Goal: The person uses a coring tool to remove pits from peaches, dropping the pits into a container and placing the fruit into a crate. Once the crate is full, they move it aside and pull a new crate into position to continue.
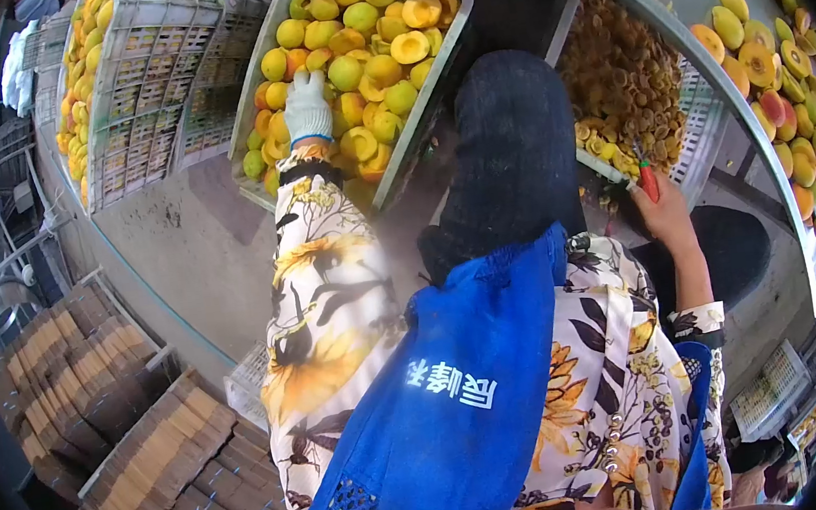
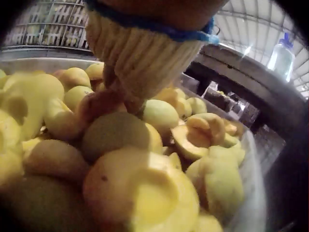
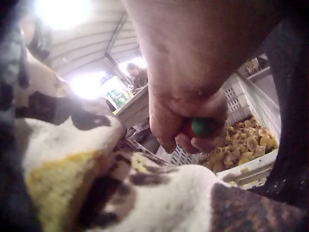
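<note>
My left hand (image 1: 308, 110), in a white knit glove with a blue cuff edge, reaches down among yellow peaches (image 1: 347, 72) in a grey crate (image 1: 403, 170). Many of these peaches are halved, with hollow pit cavities; others show rounded green-yellow skin. In the left wrist view the ribbed glove cuff (image 2: 145, 58) hides most of the fingers, and I cannot tell whether they grasp a peach. My bare right hand (image 1: 667, 215) grips a slim tool by its red handle (image 1: 648, 182), held low beside the table. Its green butt end (image 3: 202, 126) pokes out of the fist in the right wrist view.
Right of my knee, a white crate (image 1: 701, 136) holds brown pits and yellow scraps. A metal-edged table (image 1: 707, 50) curves along the right, bearing more peaches (image 1: 759, 64). Stacked crates (image 1: 143, 94) stand at left, above flattened cardboard (image 1: 163, 444). Another person (image 3: 137, 75) is in the background.
</note>
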